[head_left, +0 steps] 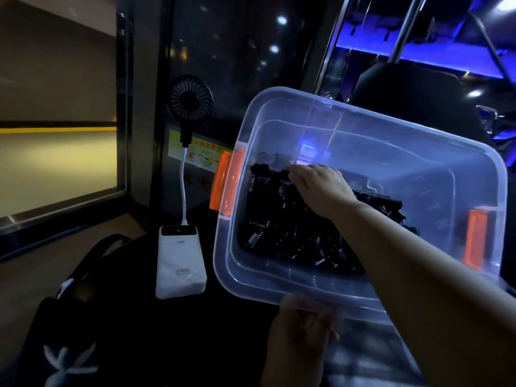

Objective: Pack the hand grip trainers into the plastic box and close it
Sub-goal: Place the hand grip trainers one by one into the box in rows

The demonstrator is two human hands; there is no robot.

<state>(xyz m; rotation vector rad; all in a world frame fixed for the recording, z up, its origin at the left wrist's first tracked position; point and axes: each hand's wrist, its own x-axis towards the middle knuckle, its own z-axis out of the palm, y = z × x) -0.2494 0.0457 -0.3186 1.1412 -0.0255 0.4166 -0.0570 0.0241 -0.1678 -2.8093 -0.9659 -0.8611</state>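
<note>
A clear plastic box [279, 113] with orange latches [229, 182] is tilted toward me, its open top facing the camera. Several black hand grip trainers [279, 233] with metal springs lie piled on its lower side. My right hand [318, 188] reaches inside and pinches the handle of one black trainer [268, 170] near the left wall. My left hand [304, 328] grips the box's near rim from below, partly seen through the plastic. No lid is in view.
A white power bank [180, 261] stands left of the box, with a small black fan [190, 100] on a white stalk plugged into it. A black bag [69, 317] lies at lower left. A dark window and wall are behind.
</note>
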